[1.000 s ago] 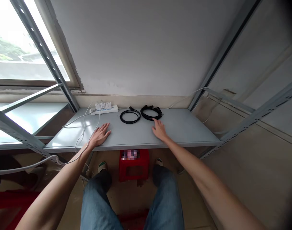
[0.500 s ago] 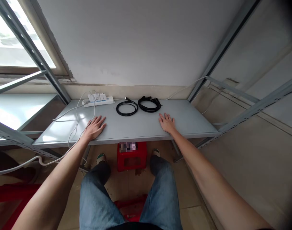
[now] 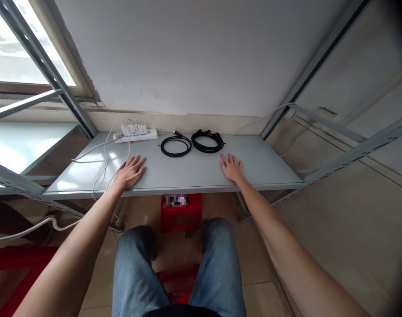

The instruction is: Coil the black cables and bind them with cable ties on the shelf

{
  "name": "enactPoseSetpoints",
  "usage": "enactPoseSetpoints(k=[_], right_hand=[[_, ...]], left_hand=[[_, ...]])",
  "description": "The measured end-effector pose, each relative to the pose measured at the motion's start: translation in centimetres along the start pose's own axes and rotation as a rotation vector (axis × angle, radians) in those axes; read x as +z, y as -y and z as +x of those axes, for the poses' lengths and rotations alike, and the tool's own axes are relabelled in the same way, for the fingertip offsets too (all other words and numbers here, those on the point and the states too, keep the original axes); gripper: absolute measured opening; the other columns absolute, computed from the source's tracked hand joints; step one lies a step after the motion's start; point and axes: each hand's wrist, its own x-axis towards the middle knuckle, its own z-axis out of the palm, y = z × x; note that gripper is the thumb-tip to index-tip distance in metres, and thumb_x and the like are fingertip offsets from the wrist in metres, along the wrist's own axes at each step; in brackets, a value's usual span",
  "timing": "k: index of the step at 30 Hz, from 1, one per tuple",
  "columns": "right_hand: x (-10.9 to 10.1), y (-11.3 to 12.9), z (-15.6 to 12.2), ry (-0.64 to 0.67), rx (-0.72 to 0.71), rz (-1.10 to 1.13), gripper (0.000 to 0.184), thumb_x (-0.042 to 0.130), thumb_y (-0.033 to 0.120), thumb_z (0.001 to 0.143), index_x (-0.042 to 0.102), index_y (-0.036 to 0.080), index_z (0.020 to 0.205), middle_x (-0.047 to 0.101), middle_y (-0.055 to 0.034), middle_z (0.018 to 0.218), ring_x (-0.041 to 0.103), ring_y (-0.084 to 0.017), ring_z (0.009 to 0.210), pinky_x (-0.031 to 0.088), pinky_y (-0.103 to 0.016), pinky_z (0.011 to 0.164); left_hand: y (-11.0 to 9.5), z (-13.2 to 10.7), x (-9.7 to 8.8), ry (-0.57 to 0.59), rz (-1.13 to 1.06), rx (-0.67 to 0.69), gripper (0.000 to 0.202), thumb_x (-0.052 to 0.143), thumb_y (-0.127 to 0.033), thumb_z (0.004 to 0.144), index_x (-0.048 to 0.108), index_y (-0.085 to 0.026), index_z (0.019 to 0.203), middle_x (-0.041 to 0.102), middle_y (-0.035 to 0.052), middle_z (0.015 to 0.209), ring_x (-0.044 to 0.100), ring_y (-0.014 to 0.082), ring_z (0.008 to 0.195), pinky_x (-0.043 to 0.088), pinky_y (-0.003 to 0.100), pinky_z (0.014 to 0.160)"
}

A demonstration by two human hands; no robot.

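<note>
Both my hands lie flat, palms down, on a grey metal shelf (image 3: 260, 165). My left hand (image 3: 130, 171) rests near the front edge with fingers spread, beside thin white cables (image 3: 103, 163). My right hand (image 3: 232, 167) is flat too, just in front of a coiled black cable (image 3: 208, 141). A second, thinner black coil (image 3: 175, 146) lies to its left. Neither hand holds anything.
A white power strip (image 3: 135, 134) with plugs sits at the back left of the shelf. Slanted metal uprights (image 3: 45, 66) frame the shelf, with a window at left. A red plastic stool (image 3: 182, 213) stands under the shelf by my knees.
My right hand drew back from the larger black coil and settled flat on the shelf farther right. The left hand stayed put, and the view shifted slightly.
</note>
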Motion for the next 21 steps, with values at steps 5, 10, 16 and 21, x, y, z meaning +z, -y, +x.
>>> enactPoseSetpoints(k=[5, 10, 16, 21], right_hand=[[0.01, 0.04, 0.04, 0.0, 0.003, 0.005, 0.07, 0.012, 0.053, 0.114, 0.022, 0.032, 0.18, 0.014, -0.0072, 0.188, 0.013, -0.034, 0.174, 0.014, -0.065, 0.138], [0.13, -0.07, 0.14, -0.008, -0.007, 0.036, 0.071, 0.013, 0.054, 0.113, 0.024, 0.031, 0.18, 0.015, -0.0084, 0.188, 0.013, -0.035, 0.174, 0.014, -0.066, 0.138], [0.27, -0.33, 0.26, -0.02, -0.016, 0.076, 0.072, 0.013, 0.059, 0.113, 0.027, 0.033, 0.179, 0.016, -0.0064, 0.188, 0.013, -0.035, 0.174, 0.012, -0.068, 0.138], [0.23, -0.34, 0.25, -0.017, -0.007, 0.086, 0.072, 0.015, 0.058, 0.113, 0.027, 0.032, 0.179, 0.015, -0.0065, 0.188, 0.013, -0.035, 0.174, 0.011, -0.067, 0.138]], left_hand=[[0.15, 0.1, 0.09, 0.005, -0.002, 0.0, 0.072, 0.021, -0.06, 0.113, 0.033, -0.031, 0.178, 0.021, 0.0016, 0.186, 0.02, 0.0277, 0.174, 0.022, 0.054, 0.14], [0.58, 0.27, 0.51, -0.007, -0.012, 0.014, 0.073, 0.021, -0.061, 0.113, 0.034, -0.031, 0.177, 0.023, 0.003, 0.186, 0.02, 0.0284, 0.174, 0.02, 0.055, 0.139], [0.92, 0.35, 0.9, -0.033, -0.022, 0.034, 0.074, 0.02, -0.063, 0.112, 0.034, -0.031, 0.177, 0.024, 0.0033, 0.186, 0.021, 0.0291, 0.173, 0.021, 0.056, 0.139], [0.68, 0.22, 0.58, -0.011, -0.019, 0.036, 0.074, 0.02, -0.062, 0.112, 0.032, -0.03, 0.178, 0.022, 0.0039, 0.186, 0.019, 0.0292, 0.174, 0.019, 0.056, 0.139]])
